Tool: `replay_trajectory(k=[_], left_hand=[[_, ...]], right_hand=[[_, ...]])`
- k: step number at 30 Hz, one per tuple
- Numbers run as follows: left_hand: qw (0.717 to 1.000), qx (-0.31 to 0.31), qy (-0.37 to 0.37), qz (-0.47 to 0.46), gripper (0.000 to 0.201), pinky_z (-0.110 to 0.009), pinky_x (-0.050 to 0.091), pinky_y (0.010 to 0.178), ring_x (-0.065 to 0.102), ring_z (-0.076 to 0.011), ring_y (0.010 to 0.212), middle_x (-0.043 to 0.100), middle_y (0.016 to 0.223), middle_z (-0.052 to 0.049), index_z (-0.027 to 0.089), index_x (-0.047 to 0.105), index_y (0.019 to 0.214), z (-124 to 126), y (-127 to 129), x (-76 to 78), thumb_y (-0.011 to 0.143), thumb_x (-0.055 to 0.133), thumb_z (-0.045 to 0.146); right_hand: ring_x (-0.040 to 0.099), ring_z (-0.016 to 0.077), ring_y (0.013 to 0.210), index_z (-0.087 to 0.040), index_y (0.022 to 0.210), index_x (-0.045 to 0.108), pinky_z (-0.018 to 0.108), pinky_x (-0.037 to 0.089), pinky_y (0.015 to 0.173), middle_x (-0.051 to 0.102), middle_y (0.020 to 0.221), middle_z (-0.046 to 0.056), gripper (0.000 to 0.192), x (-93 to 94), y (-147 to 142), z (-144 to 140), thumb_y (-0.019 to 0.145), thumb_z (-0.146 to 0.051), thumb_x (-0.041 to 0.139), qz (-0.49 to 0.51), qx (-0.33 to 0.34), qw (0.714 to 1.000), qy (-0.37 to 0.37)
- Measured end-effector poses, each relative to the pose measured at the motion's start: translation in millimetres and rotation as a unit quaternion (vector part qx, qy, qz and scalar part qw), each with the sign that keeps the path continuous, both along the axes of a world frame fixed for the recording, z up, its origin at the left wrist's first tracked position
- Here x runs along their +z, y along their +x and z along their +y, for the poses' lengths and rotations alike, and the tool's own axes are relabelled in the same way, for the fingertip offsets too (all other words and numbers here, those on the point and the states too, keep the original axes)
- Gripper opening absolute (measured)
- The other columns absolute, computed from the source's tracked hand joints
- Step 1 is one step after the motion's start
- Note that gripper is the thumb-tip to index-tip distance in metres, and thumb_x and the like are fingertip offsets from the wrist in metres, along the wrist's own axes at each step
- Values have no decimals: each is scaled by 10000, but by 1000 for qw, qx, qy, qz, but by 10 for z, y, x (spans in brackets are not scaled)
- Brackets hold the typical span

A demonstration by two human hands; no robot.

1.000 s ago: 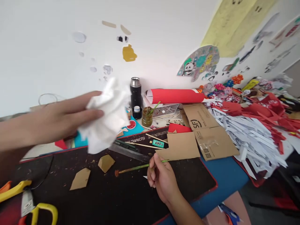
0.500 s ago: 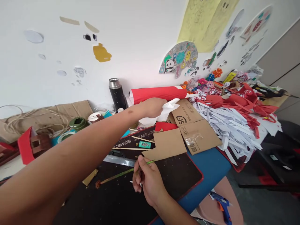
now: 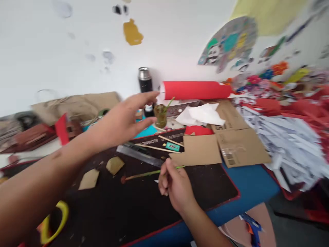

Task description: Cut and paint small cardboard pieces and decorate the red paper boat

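My right hand (image 3: 176, 187) is closed on a thin green paintbrush (image 3: 144, 175) whose reddish tip rests on the black mat (image 3: 123, 209). My left hand (image 3: 123, 120) hovers open above the mat, fingers spread, empty, close to a small glass jar (image 3: 161, 116) with a green stick in it. A crumpled white tissue (image 3: 202, 115) lies on the cardboard (image 3: 231, 137) behind the mat, apart from both hands.
A black flask (image 3: 144, 80) and a red paper roll (image 3: 196, 90) stand by the wall. A metal ruler (image 3: 140, 155), wooden sticks and cardboard scraps (image 3: 89, 179) lie on the mat. Paper strips (image 3: 288, 140) pile at right. Yellow-handled scissors (image 3: 55, 219) sit bottom left.
My left hand carried the white tissue across to the cardboard, let it go, and drew back open towards the jar. My right hand kept holding the brush.
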State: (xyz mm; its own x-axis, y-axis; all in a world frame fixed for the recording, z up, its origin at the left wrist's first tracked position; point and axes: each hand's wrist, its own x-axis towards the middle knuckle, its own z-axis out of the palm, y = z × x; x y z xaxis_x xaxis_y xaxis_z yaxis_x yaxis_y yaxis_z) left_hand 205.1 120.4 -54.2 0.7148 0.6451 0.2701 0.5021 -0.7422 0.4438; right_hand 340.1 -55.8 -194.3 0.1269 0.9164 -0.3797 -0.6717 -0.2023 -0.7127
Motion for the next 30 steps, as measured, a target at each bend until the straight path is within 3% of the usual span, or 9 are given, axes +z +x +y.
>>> replay_trajectory(k=[2, 4, 6, 9, 12, 15, 22, 30], left_hand=[[995, 96, -39, 3, 604, -370, 530, 1039, 663, -226, 1167, 691, 1397, -69, 248, 438, 1594, -77, -545, 15, 1045, 587, 450], [985, 146, -74, 53, 538, -364, 529, 997, 652, -228, 1131, 714, 1339, -53, 261, 526, 1520, -170, -1032, -48, 1033, 602, 477], [978, 140, -100, 118, 503, -413, 506, 1048, 626, -276, 1212, 690, 1386, -70, 245, 586, 1448, -278, -1426, -198, 1007, 636, 483], [973, 62, -107, 194, 522, -492, 440, 1155, 558, -319, 1345, 632, 1479, -84, 289, 550, 1518, -438, -1774, -527, 1013, 621, 401], [975, 33, -94, 200, 532, -500, 421, 1182, 531, -331, 1383, 629, 1478, -105, 278, 573, 1506, -538, -1851, -823, 975, 605, 283], [978, 17, -93, 186, 501, -466, 432, 1175, 544, -317, 1361, 658, 1397, -104, 272, 614, 1452, -543, -1796, -978, 951, 618, 248], [976, 30, -103, 189, 459, -469, 457, 1115, 570, -330, 1294, 651, 1322, -117, 228, 628, 1376, -416, -1687, -1095, 926, 683, 297], [982, 29, -103, 155, 185, -448, 497, 1014, 592, -308, 1159, 648, 1178, -94, 214, 665, 1121, -488, -1568, -1151, 964, 642, 309]], right_hand=[[476, 91, 347, -191, 701, 616, 184, 269, 347, 475, 448, -70, 557, 36, 17, -18, 823, -688, 838, -6, -7, 1000, -5], [481, 91, 362, -192, 690, 618, 188, 286, 363, 480, 460, -64, 532, 73, 34, -20, 820, -646, 864, -10, -5, 1000, -1], [473, 90, 371, -193, 685, 626, 198, 315, 383, 474, 463, -62, 515, 106, 41, -16, 818, -622, 877, -19, 0, 1000, -2], [464, 96, 378, -199, 677, 619, 215, 324, 395, 463, 465, -59, 519, 136, 28, -12, 813, -626, 879, -41, 5, 999, -4], [459, 107, 387, -204, 678, 613, 234, 337, 406, 452, 465, -58, 518, 142, -3, -10, 817, -630, 874, -71, 9, 997, -3], [461, 112, 390, -204, 680, 619, 241, 337, 408, 456, 466, -55, 509, 130, -35, -11, 824, -622, 870, -93, 12, 996, 3], [457, 110, 386, -208, 682, 616, 237, 335, 408, 459, 468, -55, 501, 110, -80, 3, 839, -618, 858, -116, 18, 993, 6], [467, 111, 378, -205, 688, 604, 225, 298, 387, 456, 474, -60, 518, 137, -117, 39, 833, -634, 856, -126, 27, 992, -2]])
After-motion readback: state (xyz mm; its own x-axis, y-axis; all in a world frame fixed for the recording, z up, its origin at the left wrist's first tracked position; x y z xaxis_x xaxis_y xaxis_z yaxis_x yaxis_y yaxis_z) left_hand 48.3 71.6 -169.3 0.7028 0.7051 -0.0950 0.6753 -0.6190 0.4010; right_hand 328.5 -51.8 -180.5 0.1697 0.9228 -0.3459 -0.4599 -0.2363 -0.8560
